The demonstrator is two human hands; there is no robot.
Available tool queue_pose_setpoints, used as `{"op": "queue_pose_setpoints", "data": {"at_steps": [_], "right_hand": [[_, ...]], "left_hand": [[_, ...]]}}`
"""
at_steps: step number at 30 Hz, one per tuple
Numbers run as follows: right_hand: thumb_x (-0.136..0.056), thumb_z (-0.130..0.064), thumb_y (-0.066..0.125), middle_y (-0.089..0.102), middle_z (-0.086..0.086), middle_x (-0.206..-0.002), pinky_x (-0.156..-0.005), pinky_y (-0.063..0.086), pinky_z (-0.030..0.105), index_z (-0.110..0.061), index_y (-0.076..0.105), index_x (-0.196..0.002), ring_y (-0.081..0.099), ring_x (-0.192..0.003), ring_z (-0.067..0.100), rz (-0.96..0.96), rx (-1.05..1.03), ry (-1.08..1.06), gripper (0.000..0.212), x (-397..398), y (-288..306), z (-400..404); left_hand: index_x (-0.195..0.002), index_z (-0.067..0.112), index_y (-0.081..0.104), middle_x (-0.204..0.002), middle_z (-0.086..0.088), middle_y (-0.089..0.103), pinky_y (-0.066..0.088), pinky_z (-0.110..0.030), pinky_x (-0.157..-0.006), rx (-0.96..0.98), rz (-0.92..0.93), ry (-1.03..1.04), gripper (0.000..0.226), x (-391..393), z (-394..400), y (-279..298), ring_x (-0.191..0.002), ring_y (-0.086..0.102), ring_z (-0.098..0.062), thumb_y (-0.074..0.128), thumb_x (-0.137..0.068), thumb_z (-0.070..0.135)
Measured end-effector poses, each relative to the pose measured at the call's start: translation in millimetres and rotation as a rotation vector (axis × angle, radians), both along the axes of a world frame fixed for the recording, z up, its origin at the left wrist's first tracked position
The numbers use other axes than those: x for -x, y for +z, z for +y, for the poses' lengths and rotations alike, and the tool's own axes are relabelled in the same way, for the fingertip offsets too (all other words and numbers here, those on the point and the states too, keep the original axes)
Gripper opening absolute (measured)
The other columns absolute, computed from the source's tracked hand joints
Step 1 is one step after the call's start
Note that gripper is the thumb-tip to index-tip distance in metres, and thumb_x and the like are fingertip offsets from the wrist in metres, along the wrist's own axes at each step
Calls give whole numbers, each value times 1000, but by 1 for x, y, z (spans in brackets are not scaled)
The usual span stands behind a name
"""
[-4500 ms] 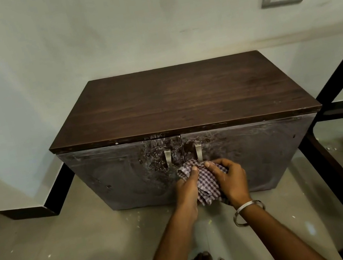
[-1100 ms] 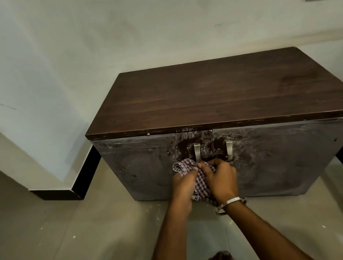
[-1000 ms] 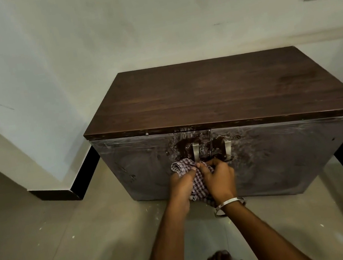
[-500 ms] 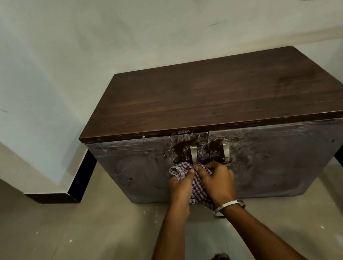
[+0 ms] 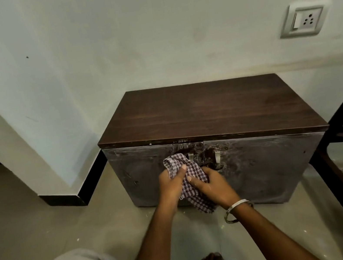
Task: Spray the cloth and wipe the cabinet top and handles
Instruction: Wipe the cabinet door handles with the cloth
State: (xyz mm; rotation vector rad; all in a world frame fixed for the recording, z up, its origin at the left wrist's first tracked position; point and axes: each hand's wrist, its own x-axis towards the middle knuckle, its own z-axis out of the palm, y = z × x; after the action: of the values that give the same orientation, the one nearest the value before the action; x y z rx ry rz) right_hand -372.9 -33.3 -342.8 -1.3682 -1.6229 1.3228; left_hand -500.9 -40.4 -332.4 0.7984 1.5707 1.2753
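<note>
a purple-and-white checked cotton cloth (image 5: 186, 174) is held bunched between both hands in front of the doors of a low cabinet with a dark brown wooden top (image 5: 206, 110). the left hand (image 5: 173, 183) is curled round the cloth's left side, thumb laid up over the fabric; the right hand (image 5: 216, 187) is gripped round its lower right part. the hands are close together, touching through the cloth, and a tail of fabric hangs below them.

the top fold of the cloth lies against the left door, just beside the left brushed-metal handle (image 5: 191, 157) and partly over its lower end. the right brushed-metal handle (image 5: 217, 158) stands uncovered, just above and slightly right of the right hand. both handles are short upright strips, long axis vertical, one on either side of the seam between the doors, near the top front edge of the cabinet.

judgement: handle wiping is in hand; the cloth is nearer the left handle, while the right hand is the nearer one for the right handle. a stroke along the vertical axis appears to be called for. smeared marks are seen on the door fronts around the handles. no spray bottle is seen.
</note>
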Motion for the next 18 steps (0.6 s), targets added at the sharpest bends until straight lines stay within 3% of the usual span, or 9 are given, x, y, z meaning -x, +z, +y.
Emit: {"op": "queue_pose_setpoints", "data": {"at_steps": [4, 10, 14, 18], "right_hand": [[-89, -37, 65, 66, -9, -101, -84, 54, 25, -19, 57, -119, 64, -94, 6, -42, -107, 40, 37, -9, 28, -4], [-89, -32, 65, 65, -15, -93, -70, 49, 11, -25, 57, -107, 63, -85, -2, 24, -218, -29, 20, -24, 81, -7], [-88, -31, 67, 69, -2, -101, -79, 55, 26, -17, 58, -108, 67, -93, 10, 102, -255, -83, 26, -48, 120, -8], [-88, -30, 67, 68, -1, -107, -86, 57, 33, -19, 56, -111, 67, -99, 12, 130, -309, -146, 27, -77, 159, -7]], "left_hand": [[-113, 9, 65, -107, -7, 71, 55, -40, -89, -51, 44, -35, 28, -2, -7, 32, -99, 67, -21, 67, -88, 22], [-113, 17, 63, -104, 1, 71, 55, -30, -80, -173, 134, -81, 30, -16, -4, 84, -94, 67, -12, 69, -86, 30], [-102, 27, 58, -97, 7, 68, 56, -34, -79, -225, 261, -111, 28, -35, -2, 117, -89, 66, -10, 66, -84, 48], [-107, 22, 54, -99, 6, 64, 53, -28, -71, -336, 306, -164, 34, -69, -1, 149, -87, 63, -7, 58, -89, 50]]}}
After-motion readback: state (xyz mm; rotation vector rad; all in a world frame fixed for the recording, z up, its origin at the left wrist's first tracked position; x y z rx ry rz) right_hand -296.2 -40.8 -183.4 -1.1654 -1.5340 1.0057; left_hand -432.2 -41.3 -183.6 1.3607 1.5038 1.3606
